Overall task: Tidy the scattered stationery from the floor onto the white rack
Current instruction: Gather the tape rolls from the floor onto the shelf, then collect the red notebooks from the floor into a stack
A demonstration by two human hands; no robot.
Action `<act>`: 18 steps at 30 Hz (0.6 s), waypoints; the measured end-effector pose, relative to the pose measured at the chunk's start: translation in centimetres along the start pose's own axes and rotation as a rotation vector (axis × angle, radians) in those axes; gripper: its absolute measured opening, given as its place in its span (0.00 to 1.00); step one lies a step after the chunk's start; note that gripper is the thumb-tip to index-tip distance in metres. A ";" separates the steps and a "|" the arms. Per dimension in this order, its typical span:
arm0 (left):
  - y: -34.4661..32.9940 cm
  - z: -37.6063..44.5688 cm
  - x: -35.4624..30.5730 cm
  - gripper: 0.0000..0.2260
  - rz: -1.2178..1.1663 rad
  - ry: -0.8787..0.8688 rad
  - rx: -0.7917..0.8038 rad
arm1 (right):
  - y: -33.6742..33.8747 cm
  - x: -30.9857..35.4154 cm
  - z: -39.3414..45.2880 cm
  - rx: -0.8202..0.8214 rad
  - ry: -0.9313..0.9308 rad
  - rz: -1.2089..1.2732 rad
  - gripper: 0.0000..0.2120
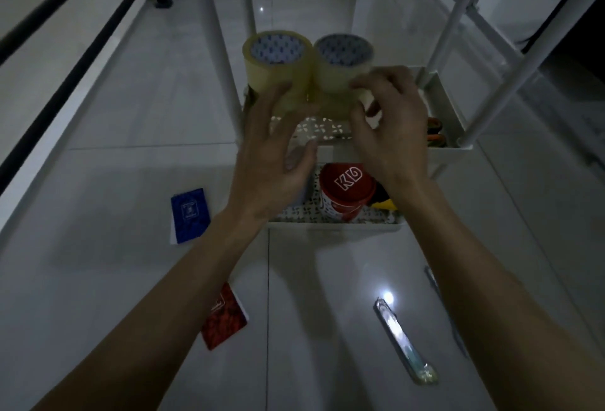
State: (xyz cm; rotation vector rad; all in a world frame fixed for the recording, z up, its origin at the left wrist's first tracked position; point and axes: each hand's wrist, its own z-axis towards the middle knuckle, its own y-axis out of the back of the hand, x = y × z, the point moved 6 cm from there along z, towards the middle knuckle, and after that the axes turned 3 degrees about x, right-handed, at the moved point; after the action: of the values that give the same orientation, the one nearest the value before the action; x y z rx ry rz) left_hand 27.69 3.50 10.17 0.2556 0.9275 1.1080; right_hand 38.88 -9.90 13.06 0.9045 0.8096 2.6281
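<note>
Two tape rolls [277,63] [343,65] side by side, touching, on the white rack's [442,96] upper tray. Two small books, blue [190,214] and red [224,320], plus two long cutters [406,342] [447,309] scattered on the floor [114,116]. Left hand [278,155] spread against the left roll; right hand [389,126] curled, pinching the right roll. Red tub [345,191] on the lower tray.

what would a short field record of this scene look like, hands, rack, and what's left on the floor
left hand: fingers spread against the left yellowish tape roll
right hand: fingers curled on the right clear tape roll
rolls: side by side, touching, at the white rack upper tray
lower tray: red printed cup
floor: blue booklet, red booklet, clear utility knife
</note>
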 end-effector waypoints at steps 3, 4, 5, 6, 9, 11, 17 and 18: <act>1.0 -5.5 1.2 0.09 0.062 0.022 -0.032 | 0.1 2.1 -5.1 -0.039 0.052 0.084 0.05; 1.1 -7.6 2.0 0.08 0.072 0.063 0.001 | -0.5 2.7 -6.9 -0.013 0.068 0.098 0.03; 1.2 -9.8 3.1 0.07 0.081 0.117 0.040 | -1.3 3.0 -8.7 0.028 0.071 0.114 0.03; 1.3 -12.1 4.6 0.06 0.093 0.183 0.085 | -2.4 3.1 -10.4 0.082 0.060 0.140 0.02; 1.6 -18.8 9.3 0.08 0.106 0.440 0.254 | -6.7 2.6 -15.2 0.301 -0.034 0.194 0.02; 1.8 -22.7 12.2 0.15 0.152 0.644 0.359 | -9.9 2.1 -18.1 0.461 -0.108 0.209 0.04; 1.7 -28.9 17.2 0.39 0.263 1.003 0.575 | -15.2 1.9 -23.4 0.761 -0.243 0.251 0.07; 1.8 -29.0 17.5 0.38 0.263 1.010 0.556 | -15.6 1.8 -23.7 0.785 -0.252 0.255 0.07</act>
State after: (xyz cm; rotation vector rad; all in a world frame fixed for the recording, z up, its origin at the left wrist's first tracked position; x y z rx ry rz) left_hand 7.11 11.84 -15.54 0.2715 2.1608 1.1991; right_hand 23.34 -6.52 -10.54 1.5699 1.7981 2.2922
